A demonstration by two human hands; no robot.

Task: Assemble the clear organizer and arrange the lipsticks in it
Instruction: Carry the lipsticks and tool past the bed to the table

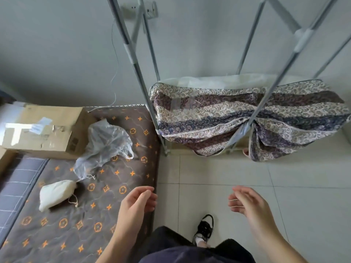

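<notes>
No clear organizer or lipsticks show in the head view. My left hand (pixel 139 201) hovers over the right edge of the brown mattress (pixel 66 224), fingers loosely curled, holding nothing. My right hand (pixel 247 202) hangs over the tiled floor (pixel 284 186), fingers relaxed and empty. A small white drawstring pouch (pixel 56 194) lies on the mattress to the left of my left hand. A crumpled clear plastic bag (pixel 104 147) lies beyond it.
A taped cardboard box (pixel 41 130) sits at the far left on the mattress. A grey metal rack (pixel 148 92) with a patterned fabric cover (pixel 247 118) bunched low stands against the wall. My black shoe (pixel 205 228) rests on the tiles.
</notes>
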